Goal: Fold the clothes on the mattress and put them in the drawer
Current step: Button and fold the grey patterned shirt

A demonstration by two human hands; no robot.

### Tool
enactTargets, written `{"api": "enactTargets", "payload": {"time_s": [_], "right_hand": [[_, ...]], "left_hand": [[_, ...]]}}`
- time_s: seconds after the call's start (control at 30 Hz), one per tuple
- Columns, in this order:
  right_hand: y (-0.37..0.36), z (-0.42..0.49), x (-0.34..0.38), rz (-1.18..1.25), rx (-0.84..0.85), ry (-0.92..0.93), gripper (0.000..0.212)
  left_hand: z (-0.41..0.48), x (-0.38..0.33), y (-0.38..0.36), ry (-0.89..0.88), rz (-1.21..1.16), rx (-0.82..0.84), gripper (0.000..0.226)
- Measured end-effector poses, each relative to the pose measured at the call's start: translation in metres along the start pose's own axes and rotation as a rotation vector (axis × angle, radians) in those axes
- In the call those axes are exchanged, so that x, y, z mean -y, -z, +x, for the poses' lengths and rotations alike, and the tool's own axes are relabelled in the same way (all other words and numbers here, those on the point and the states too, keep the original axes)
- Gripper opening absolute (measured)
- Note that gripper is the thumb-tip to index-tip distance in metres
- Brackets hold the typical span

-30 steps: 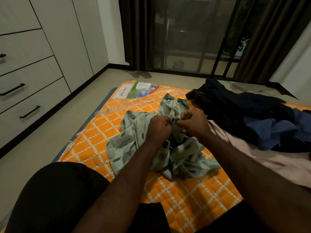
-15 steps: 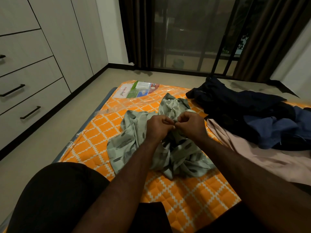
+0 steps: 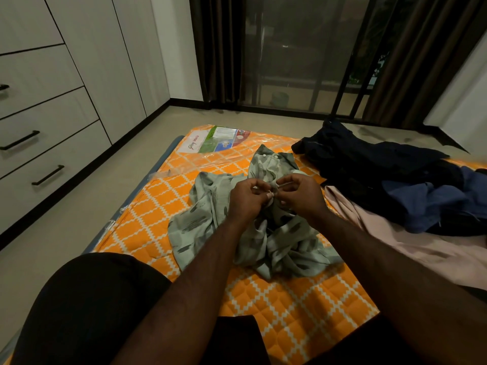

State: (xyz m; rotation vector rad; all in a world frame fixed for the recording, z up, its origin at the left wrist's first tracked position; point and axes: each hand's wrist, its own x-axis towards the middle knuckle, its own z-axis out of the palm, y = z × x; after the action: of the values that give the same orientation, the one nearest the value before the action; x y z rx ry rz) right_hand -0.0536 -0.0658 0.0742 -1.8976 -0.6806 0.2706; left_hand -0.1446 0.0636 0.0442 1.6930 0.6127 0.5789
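Observation:
A crumpled pale green shirt (image 3: 205, 219) with dark brush marks lies on the orange patterned mattress (image 3: 290, 306). My left hand (image 3: 246, 198) and my right hand (image 3: 300, 196) meet over its middle, each pinching the shirt's front edge at a white button. Its collar with more buttons points away from me. A pile of dark navy clothes (image 3: 369, 167) and a blue garment (image 3: 427, 206) lies to the right, over a pale pink cloth (image 3: 421, 254). The drawers (image 3: 52, 151) with black handles are in the wardrobe on the left.
Bare floor (image 3: 79, 212) runs between the mattress and the wardrobe. A printed label under plastic wrap (image 3: 213, 139) sits at the mattress's far end. A glass door with dark curtains (image 3: 303, 54) stands beyond. My knees in black shorts (image 3: 87, 306) are at the near edge.
Both hands have lifted slightly and drawn the shirt's front edges together at a button. The shirt's body has barely shifted.

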Motion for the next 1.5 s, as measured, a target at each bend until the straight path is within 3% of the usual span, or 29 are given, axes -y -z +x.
{"api": "enactTargets", "payload": {"time_s": [0.37,0.6,0.83,1.0,1.17,1.33,1.5], "right_hand": [[0.001,0.004,-0.006,-0.114,0.029,0.06,0.024],[0.0,0.007,-0.012,-0.31,0.064,0.201,0.025],[0.001,0.006,-0.013,-0.444,0.093,0.331,0.007],[0.001,0.007,-0.013,-0.496,0.088,0.417,0.009],[-0.001,0.008,-0.014,-0.58,0.074,0.534,0.003],[-0.008,0.001,-0.006,-0.607,-0.01,0.495,0.027],[-0.013,-0.001,-0.004,-0.596,-0.001,0.441,0.027]], "left_hand": [[-0.001,0.0,-0.001,-0.055,0.051,-0.028,0.022],[-0.003,0.0,-0.003,-0.078,0.166,-0.07,0.02],[-0.003,-0.008,0.004,-0.125,0.252,0.139,0.018],[0.0,-0.008,0.01,-0.164,0.257,0.322,0.06],[0.0,-0.003,0.006,-0.213,0.463,0.207,0.026],[0.0,-0.005,0.003,-0.272,0.49,0.112,0.023],[0.002,-0.006,0.002,-0.308,0.557,0.094,0.019]]}}
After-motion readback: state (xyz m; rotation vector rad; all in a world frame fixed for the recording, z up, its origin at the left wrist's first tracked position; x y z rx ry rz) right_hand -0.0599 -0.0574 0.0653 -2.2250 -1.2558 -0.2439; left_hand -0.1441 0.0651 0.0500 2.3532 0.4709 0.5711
